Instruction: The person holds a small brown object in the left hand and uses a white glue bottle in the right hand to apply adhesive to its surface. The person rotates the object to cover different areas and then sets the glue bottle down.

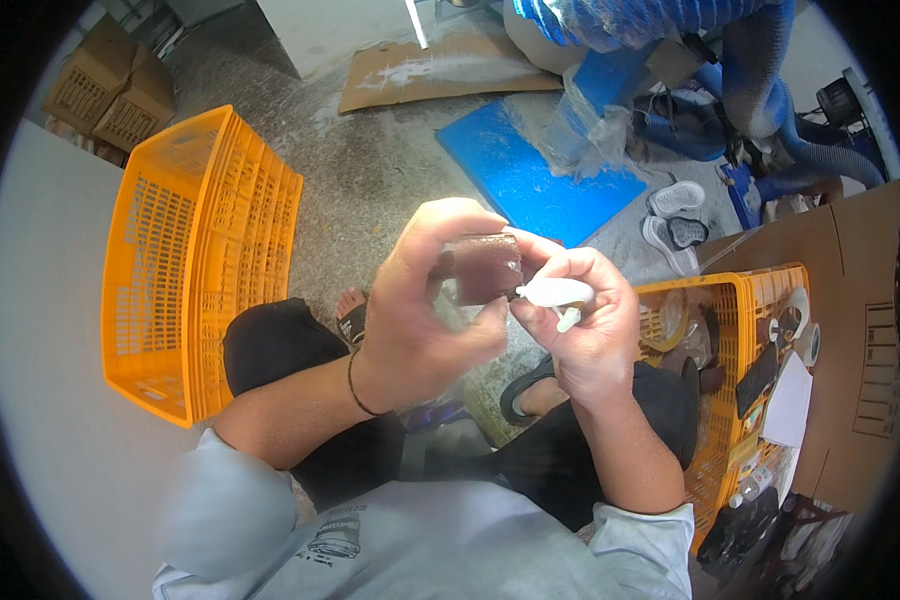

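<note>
Between the thumb and fingers of my left hand is a curved brown sheet that looks like sandpaper. My right hand, just beside it, pinches a small white rounded piece with a short stub below. The left end of this piece comes close to the right edge of the brown sheet. Whether the two touch, I cannot tell. Both hands are raised in front of me, above my knees.
Stacked yellow crates stand on the left. On the right, another yellow crate has assorted items in and around it, next to cardboard. Ahead lie a blue board, a flat cardboard sheet and white clogs. Blue ribbed hoses hang at the far right.
</note>
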A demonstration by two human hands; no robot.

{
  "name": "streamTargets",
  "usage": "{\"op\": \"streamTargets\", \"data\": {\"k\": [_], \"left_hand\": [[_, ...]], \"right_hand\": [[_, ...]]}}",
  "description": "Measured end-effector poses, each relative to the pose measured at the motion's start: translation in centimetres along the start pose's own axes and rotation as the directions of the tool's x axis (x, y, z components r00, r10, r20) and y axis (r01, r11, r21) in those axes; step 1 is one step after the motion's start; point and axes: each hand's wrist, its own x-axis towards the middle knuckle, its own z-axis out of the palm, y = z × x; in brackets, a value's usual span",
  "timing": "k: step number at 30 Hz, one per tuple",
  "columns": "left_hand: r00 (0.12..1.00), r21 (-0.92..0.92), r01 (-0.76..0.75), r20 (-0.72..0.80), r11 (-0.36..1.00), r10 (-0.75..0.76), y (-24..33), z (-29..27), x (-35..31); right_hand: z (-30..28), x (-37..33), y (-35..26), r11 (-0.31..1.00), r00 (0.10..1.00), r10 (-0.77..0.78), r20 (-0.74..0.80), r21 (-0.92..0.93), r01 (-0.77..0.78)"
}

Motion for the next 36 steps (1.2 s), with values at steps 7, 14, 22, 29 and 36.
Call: {"op": "streamTargets", "data": {"k": [7, 14, 22, 29, 36], "left_hand": [[1.000, 0.029, -0.024, 0.008, 0.999, 0.024, -0.17, -0.02, 0.07], [1.000, 0.038, -0.004, 0.012, 0.999, 0.003, -0.16, -0.02, 0.01], [1.000, 0.057, 0.007, 0.011, 0.998, -0.007, -0.08, -0.06, -0.01], [1.000, 0.067, 0.000, 0.017, 0.998, -0.001, -0.10, -0.12, 0.02], [1.000, 0.053, 0.021, 0.002, 0.998, -0.021, -0.13, -0.03, -0.05]], "right_hand": [[-0.03, -0.16, -0.15, 0.998, 0.999, 0.043, -0.028, 0.042, -0.041], [0.03, -0.03, -0.19, 0.997, 0.998, 0.049, -0.031, 0.053, -0.048], [0.05, 0.00, -0.17, 0.997, 0.998, 0.054, -0.026, 0.064, -0.052], [0.06, 0.01, -0.19, 0.998, 0.998, 0.051, -0.022, 0.045, -0.050], [0.08, 0.03, -0.14, 0.998, 0.999, 0.045, -0.020, 0.042, -0.044]]}}
